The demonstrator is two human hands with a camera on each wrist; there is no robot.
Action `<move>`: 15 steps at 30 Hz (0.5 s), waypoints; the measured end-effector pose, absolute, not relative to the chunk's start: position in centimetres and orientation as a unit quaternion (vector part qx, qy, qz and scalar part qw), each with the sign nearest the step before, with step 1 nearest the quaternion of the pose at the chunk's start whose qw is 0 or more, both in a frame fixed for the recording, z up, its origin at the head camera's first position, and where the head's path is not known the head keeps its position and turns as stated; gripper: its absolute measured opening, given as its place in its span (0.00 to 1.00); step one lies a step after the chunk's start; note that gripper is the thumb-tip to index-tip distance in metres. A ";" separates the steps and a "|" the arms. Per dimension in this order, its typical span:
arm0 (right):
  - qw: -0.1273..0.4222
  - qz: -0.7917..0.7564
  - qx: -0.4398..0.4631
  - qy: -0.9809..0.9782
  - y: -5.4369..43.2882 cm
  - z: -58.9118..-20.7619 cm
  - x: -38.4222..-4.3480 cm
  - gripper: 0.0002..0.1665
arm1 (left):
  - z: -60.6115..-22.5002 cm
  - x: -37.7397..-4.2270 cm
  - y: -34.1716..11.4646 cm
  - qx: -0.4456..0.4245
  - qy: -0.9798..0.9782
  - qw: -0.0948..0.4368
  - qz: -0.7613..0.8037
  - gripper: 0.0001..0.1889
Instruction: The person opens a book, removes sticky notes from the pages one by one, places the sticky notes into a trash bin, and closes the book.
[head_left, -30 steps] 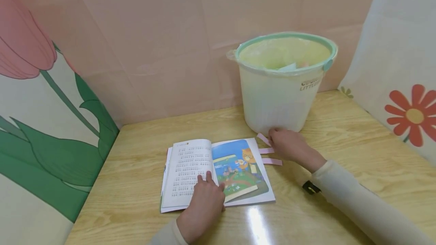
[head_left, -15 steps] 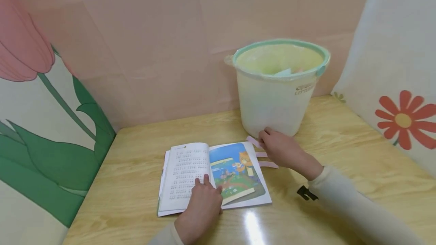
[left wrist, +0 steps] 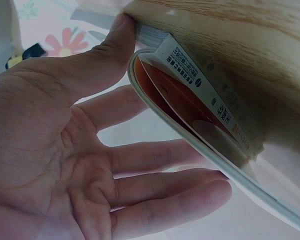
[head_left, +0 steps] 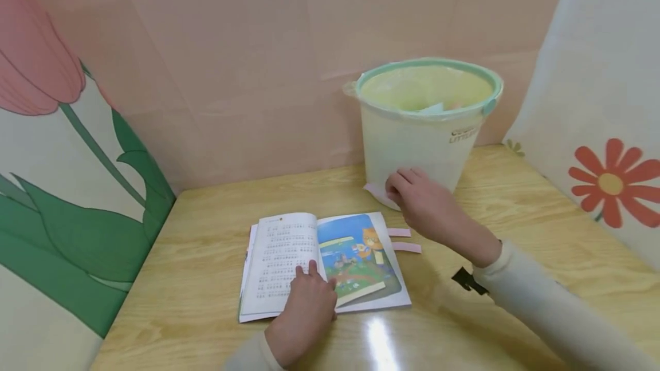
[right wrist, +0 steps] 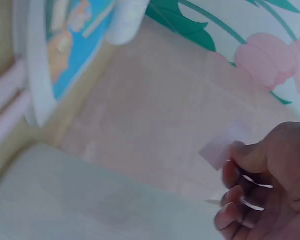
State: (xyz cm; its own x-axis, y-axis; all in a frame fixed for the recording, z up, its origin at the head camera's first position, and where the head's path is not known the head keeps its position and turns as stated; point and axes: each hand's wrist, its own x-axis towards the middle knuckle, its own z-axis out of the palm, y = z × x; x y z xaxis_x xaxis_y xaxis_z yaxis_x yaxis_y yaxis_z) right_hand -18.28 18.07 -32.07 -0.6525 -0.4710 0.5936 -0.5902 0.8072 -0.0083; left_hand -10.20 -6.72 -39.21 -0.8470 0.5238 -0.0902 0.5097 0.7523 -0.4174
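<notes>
An open picture book (head_left: pixel 286 256) lies on the table, text on its left page and a coloured drawing on its right. My left hand (head_left: pixel 309 302) rests over its lower middle, fingers extended. In the left wrist view the thumb lies by the page block and the straight fingers (left wrist: pixel 160 155) spread across the pages, with the spine facing the camera. My right hand (head_left: pixel 430 208), raised in front of the bin, pinches a pale pink paper strip (head_left: pixel 376 193) between thumb and fingertips. Two similar strips, an upper one (head_left: pixel 399 232) and a lower one (head_left: pixel 407 247), lie at the book's right edge.
The white bin (head_left: pixel 412 147) with a mint-green rim and clear liner stands behind the right hand, some paper pieces (head_left: pixel 433 109) inside. Pink and flower-printed sheets (head_left: pixel 247 73) wall in the back and sides of the wooden table (head_left: pixel 196 256).
My right hand has lifted the top pink strip up off the table, from beside the book to in front of the bin. The left hand has stayed on the book.
</notes>
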 end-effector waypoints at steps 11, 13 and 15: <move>0.371 0.100 0.280 -0.880 19.0 -25.5 -18.4 0.05 | -38.9 -10.2 -6.8 -0.278 -0.935 0.002 0.219 0.26; 0.371 0.103 0.280 -0.879 19.4 -24.6 -18.6 0.05 | -38.8 -10.1 -6.7 -0.278 -0.935 0.005 0.219 0.27; 0.376 0.104 0.282 -0.877 19.8 -23.8 -18.7 0.05 | -38.8 -10.1 -6.7 -0.280 -0.935 0.007 0.218 0.27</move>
